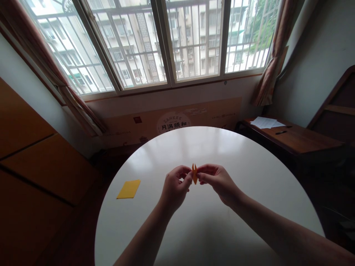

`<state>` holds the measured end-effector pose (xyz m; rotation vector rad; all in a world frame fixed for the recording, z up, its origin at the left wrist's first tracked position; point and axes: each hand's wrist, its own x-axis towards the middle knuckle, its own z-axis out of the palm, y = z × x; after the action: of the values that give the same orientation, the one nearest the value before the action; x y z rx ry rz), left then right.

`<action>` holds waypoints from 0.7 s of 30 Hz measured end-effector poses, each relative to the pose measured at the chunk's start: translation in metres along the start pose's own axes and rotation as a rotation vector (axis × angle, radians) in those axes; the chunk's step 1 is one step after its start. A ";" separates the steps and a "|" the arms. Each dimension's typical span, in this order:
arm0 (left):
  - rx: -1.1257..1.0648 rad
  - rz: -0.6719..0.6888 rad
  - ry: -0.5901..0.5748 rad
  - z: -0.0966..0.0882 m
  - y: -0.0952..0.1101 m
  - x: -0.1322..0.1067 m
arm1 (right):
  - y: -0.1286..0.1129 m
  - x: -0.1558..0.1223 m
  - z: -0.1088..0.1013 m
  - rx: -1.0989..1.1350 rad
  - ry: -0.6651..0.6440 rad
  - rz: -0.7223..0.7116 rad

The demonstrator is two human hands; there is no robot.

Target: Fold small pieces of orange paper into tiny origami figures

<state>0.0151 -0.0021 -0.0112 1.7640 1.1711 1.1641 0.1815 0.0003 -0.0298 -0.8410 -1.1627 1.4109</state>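
Note:
A small folded piece of orange-yellow paper [194, 175] is held up above the white table, roughly at the middle of the view. Two narrow points stick up at its top with a gap between them. On its left side, my left hand [177, 183] pinches it between thumb and fingers. From the right, my right hand [217, 179] grips the opposite side with thumb and forefinger. The fingertips cover part of the folds. To the left of my hands, a flat yellow paper sheet [128, 189] lies on the table.
The round white table [235, 229] fills the lower middle. Beyond it stand a printed cardboard panel [210, 111] and barred windows. On the right, a wooden side table [307, 138] carries paper sheets [264, 122] and a dark pen [281, 132]. A wooden cabinet [36, 177] is at left.

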 end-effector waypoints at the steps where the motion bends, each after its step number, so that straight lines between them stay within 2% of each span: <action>1: -0.002 0.000 0.002 0.000 0.000 0.000 | 0.000 0.000 0.000 -0.007 0.003 -0.007; 10: 0.161 0.084 0.042 0.001 -0.008 0.001 | 0.002 0.002 0.000 -0.119 0.004 -0.098; 15: 0.190 0.099 0.054 0.000 -0.007 0.000 | 0.002 0.001 0.000 -0.140 -0.015 -0.087; 18: 0.162 0.077 0.057 0.001 -0.007 0.000 | 0.002 0.000 0.001 -0.129 0.004 -0.070; 21: 0.041 -0.011 0.049 0.002 -0.006 0.000 | 0.001 0.000 0.002 -0.125 0.013 -0.071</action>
<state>0.0152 0.0000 -0.0170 1.7664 1.2397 1.1914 0.1795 -0.0004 -0.0304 -0.8857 -1.2691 1.2837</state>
